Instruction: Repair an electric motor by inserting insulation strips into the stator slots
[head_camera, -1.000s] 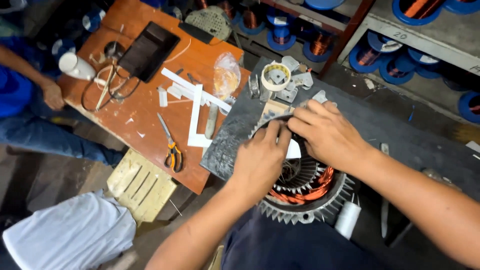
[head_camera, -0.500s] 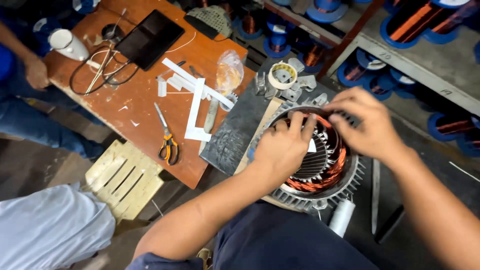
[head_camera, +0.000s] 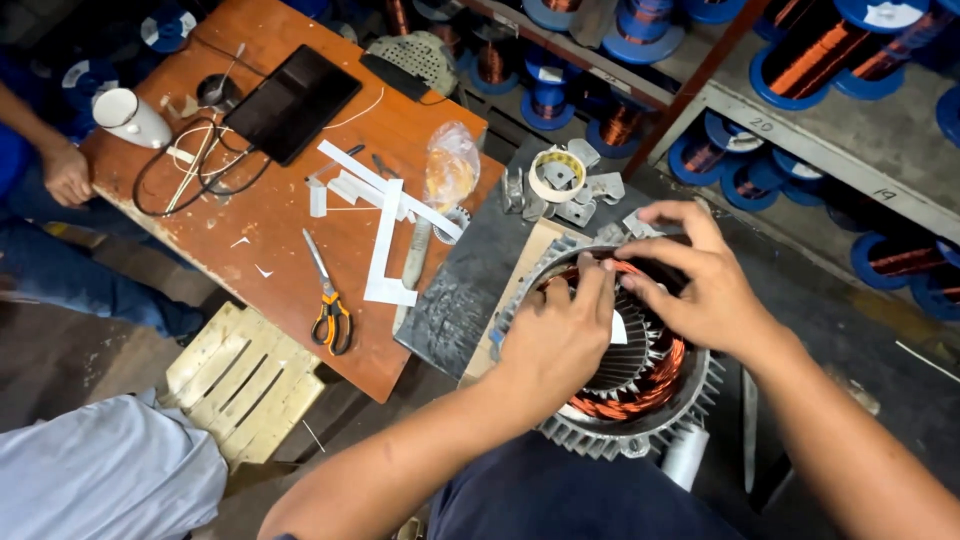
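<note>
From up here I see my left hand (head_camera: 558, 335) and right hand (head_camera: 700, 285) both pressed into the open bore of a finned motor stator (head_camera: 625, 395) that sits on the dark bench just right of the orange table (head_camera: 270, 215). The left fingers are bunched together on a small white slip (head_camera: 619, 330) at the slots; how tightly they pinch it I cannot tell, since the knuckles cover the contact. The right fingers are curled over the upper rim, touching the copper winding (head_camera: 640, 395); whether they hold anything is hidden. Much of the stator's top half is behind both hands, and its lower edge is cut by my dark clothing.

On the table lie scissors (head_camera: 327, 300), white paper strips (head_camera: 385, 235) and a dark tablet (head_camera: 290, 100). Another person's hand (head_camera: 65, 172) rests at the far left edge, the body mostly out of frame.
</note>
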